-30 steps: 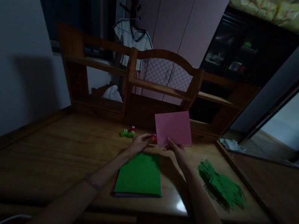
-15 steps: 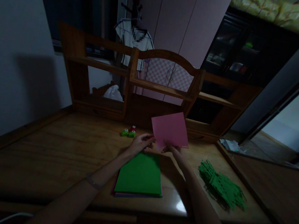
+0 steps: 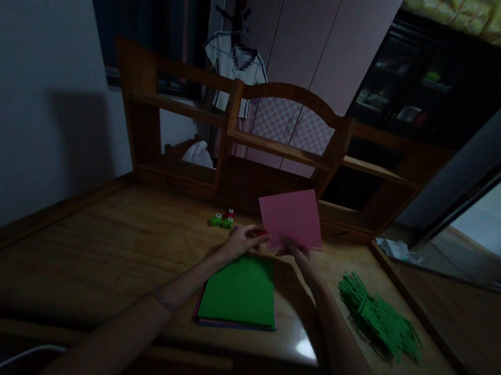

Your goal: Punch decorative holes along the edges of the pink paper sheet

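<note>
A sheet of pink paper [image 3: 293,217] is tilted up above the desk, with a row of small cut-outs along its lower right edge. My right hand [image 3: 293,248] pinches it by that lower edge. At the sheet's lower left corner, my left hand [image 3: 244,241] is closed round a small red paper punch [image 3: 262,234], mostly covered by the fingers. Below both hands lies a stack of coloured paper with a green sheet [image 3: 240,291] on top. Small green punches [image 3: 222,221] and a red punch [image 3: 230,213] with white round tops stand just beyond my left hand.
A heap of green paper [image 3: 380,318] full of cut-outs lies on the right of the wooden desk [image 3: 125,250]. A wooden shelf unit [image 3: 280,149] rises along the desk's back edge. A raised ledge [image 3: 421,315] borders the right side.
The whole view has shifted slightly to the right. My left hand has turned a little at the pink paper's corner, and more of the red punch shows. Both hands keep their hold.
</note>
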Demonstrator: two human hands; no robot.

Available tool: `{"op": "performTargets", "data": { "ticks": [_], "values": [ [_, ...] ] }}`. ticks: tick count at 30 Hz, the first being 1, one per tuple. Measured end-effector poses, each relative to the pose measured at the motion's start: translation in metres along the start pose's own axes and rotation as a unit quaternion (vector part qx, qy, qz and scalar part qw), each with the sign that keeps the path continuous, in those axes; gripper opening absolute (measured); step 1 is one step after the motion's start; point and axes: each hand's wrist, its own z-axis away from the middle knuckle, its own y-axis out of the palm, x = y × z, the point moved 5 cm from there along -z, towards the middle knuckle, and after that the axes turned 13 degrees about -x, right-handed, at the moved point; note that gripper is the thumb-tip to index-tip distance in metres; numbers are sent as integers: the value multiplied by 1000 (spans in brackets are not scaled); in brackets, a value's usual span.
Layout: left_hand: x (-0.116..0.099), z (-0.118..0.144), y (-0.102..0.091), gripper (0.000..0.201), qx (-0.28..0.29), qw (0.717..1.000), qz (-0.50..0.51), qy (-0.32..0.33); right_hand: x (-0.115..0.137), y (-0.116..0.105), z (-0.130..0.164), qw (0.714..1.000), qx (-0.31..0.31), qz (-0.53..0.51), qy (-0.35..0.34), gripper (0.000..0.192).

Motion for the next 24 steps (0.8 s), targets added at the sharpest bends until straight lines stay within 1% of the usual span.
{"op": "performTargets", "data": {
  "ticks": [5, 10, 15, 17, 20, 24],
  "values": [
    [0, 0, -1, 48, 0, 1000, 11, -23, -7, 1, -2, 1000, 19, 9, 10, 29],
    [-1, -3, 0, 41, 13, 1000, 21, 5, -16, 2, -4, 999, 42, 1, 25, 29],
    [1, -3, 1, 42, 19, 1000, 10, -2, -6, 7, 0, 998, 54, -28, 31, 31],
    [-2, -2, 2, 43, 25, 1000, 7, -1, 1, 8, 3, 997, 50, -36, 35, 31],
    [-8, 1, 3, 43, 35, 999, 9, 2, 5, 7, 4, 999, 25, -29, 33, 32],
    [-10, 4, 5, 44, 50, 999, 7, 0, -3, 4, 0, 1000, 11, -7, 21, 34]
  ]
}}
